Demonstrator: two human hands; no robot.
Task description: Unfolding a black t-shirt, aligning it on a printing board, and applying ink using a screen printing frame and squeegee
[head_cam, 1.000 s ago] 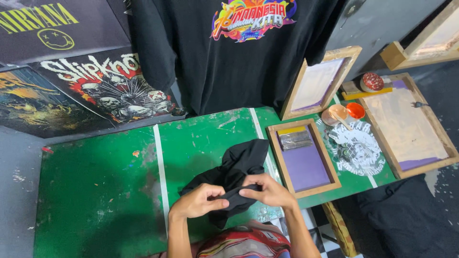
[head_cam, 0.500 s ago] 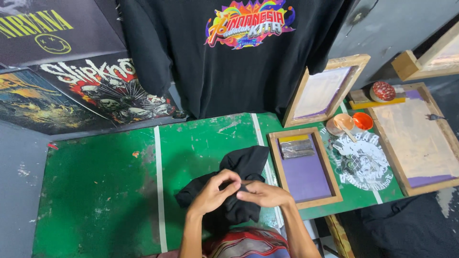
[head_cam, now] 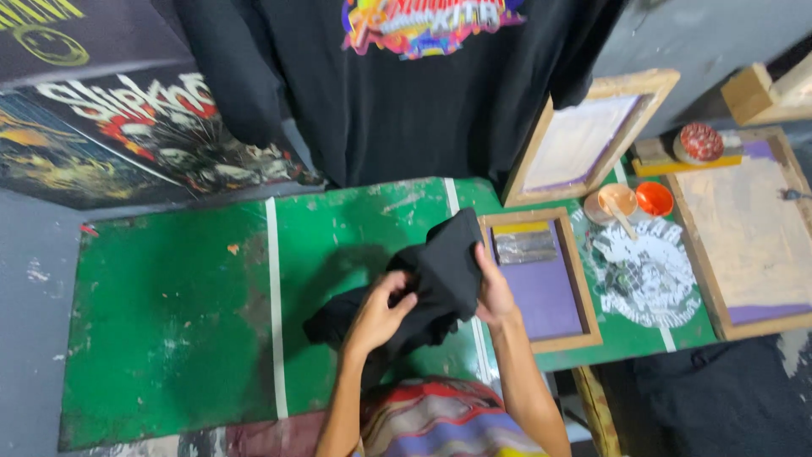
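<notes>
We see a worn green table w/ white stripes point(head_cam: 186, 322), then a crumpled black cloth garment point(head_cam: 440, 271) bunched at its middle (just left of a wood-framed purple screen point(head_cam: 541, 288)). Left hand point(head_cam: 376, 317) & right hand point(head_cam: 493, 292) both have fingers clamped on the fabric.

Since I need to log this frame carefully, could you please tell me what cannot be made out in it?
Head view only:
- The black cloth: bunched up, so its shape is unclear; both the left hand and right hand cover parts.
- The hanging black shirt: cut off by the top edge.
- The big wooden frame: cut off at the right edge.
- The small bowls: contents too small to tell.
</notes>
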